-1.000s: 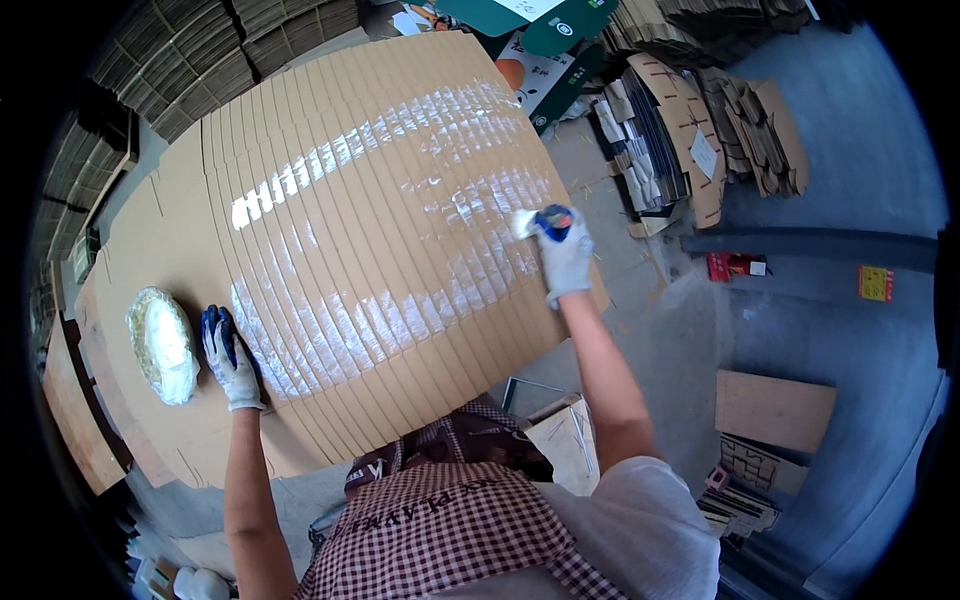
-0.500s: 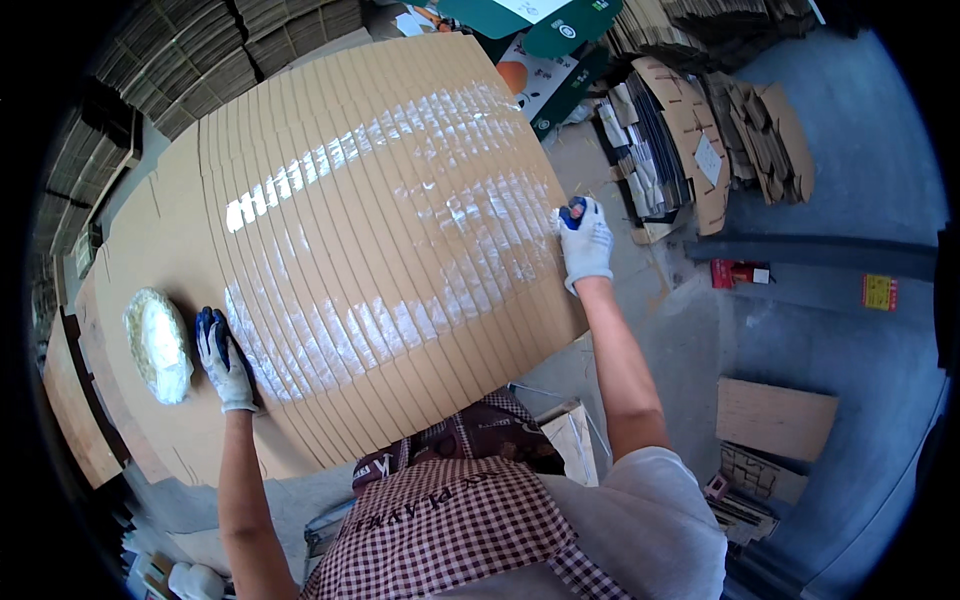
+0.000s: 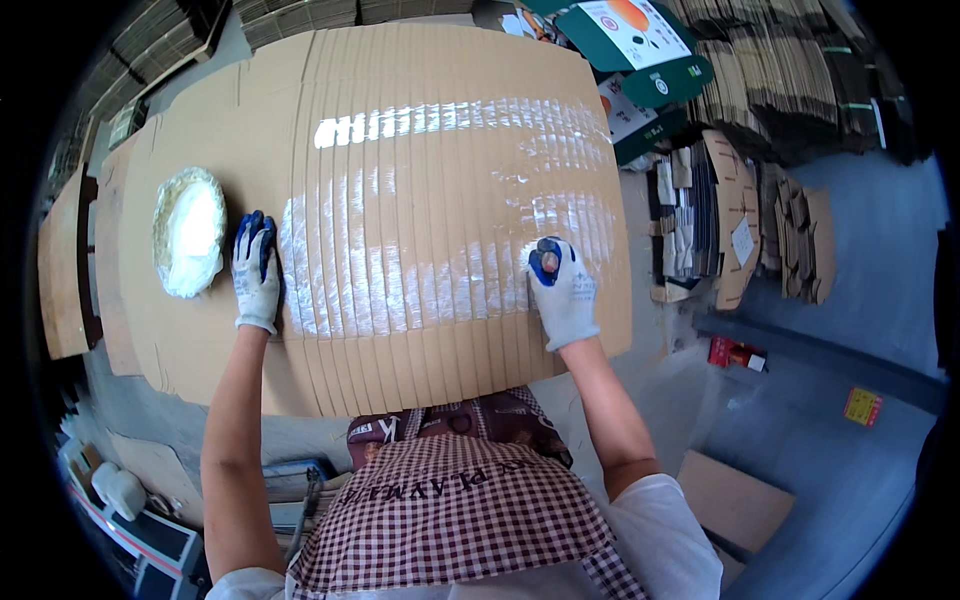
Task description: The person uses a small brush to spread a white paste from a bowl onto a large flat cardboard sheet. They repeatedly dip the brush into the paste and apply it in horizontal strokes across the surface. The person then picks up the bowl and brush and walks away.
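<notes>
A wide row of overlapping brown cardboard sheets (image 3: 430, 365) spreads before me, their edges forming narrow strips marked with shiny, wet-looking whitish bands (image 3: 400, 290). My left hand (image 3: 256, 272), in a white glove with blue fingers, lies flat with fingers stretched at the left side of these strips. Beside it, further left, sits a round dish (image 3: 172, 255) lined with crinkled clear film and holding something white. My right hand (image 3: 564, 295), gloved alike with a bare fingertip showing, is curled closed over the right part of the strips. Whatever it grips is hidden beneath the fingers.
Stacks of flat cardboard (image 3: 765, 85) stand at the far right, near green-and-white printed boxes (image 3: 650, 50). More folded cardboard (image 3: 735, 215) lies right of the work surface. A red box (image 3: 735, 354) rests on the floor. Wooden boards (image 3: 68, 265) stand at the left.
My right hand has moved in from the right edge of the cardboard onto the shiny strips. My left hand stays flat near the dish. The whole view has turned slightly.
</notes>
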{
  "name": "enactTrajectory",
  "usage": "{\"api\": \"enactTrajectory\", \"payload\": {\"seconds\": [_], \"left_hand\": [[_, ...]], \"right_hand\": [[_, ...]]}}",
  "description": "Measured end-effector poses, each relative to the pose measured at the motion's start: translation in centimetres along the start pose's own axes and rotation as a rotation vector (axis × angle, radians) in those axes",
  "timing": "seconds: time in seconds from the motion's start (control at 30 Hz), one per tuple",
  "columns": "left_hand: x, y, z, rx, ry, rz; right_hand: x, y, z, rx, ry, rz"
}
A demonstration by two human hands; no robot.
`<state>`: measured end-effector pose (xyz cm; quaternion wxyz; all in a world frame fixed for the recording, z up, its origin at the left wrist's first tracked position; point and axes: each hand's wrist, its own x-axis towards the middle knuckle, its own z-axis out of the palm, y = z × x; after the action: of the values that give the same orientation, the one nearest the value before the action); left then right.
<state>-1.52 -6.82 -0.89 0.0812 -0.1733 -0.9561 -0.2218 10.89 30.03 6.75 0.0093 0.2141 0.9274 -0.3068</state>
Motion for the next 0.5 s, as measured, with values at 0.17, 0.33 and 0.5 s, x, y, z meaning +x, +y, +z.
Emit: {"api": "enactTrajectory", "payload": {"seconds": [0.17, 0.33, 0.5], "left_hand": [[0.3, -0.1, 0.4, -0.002, 0.013, 0.017], [0.1, 0.1, 0.4, 0.000, 0.015, 0.003], [0.0, 0.3, 0.2, -0.018, 0.017, -0.021]], "right_hand": [[-2.2, -4.5, 3.3, -0.057, -0.076, -0.390], [-1.1, -3.4, 3.1, -0.346, -0.116, -0.437], [-2.5, -6.8, 4.2, -0.298, -0.164, -0.689]]}}
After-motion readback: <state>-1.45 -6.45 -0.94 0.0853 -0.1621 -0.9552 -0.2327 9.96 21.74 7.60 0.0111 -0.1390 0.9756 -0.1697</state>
